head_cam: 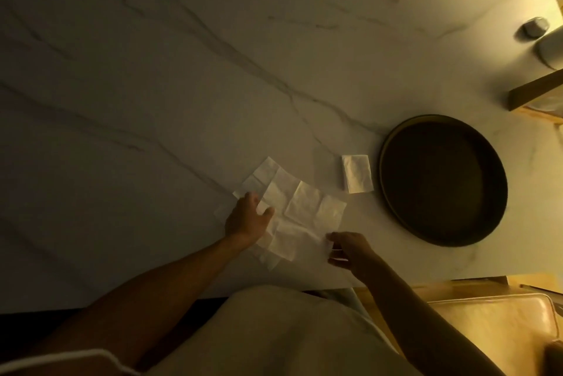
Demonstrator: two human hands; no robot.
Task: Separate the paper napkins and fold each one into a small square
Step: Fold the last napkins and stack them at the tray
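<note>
The left hand (pixel 248 217) lies flat, fingers spread, arm reaching forward. The right hand (pixel 348 249) curls, its fingertips pinching near the front edge.

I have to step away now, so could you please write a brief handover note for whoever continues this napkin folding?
Left hand: rests flat on the unfolded napkins, holding them down.
Right hand: pinches the near right corner of a sheet.
Done: one folded napkin lies beside the dark round tray, not in it.
Left: separate the overlapping open sheets on the marble table and fold each into a small square.

2 napkins (pixel 292 211), 1 tray (pixel 443 180), 2 hands (pixel 248 218)
</note>
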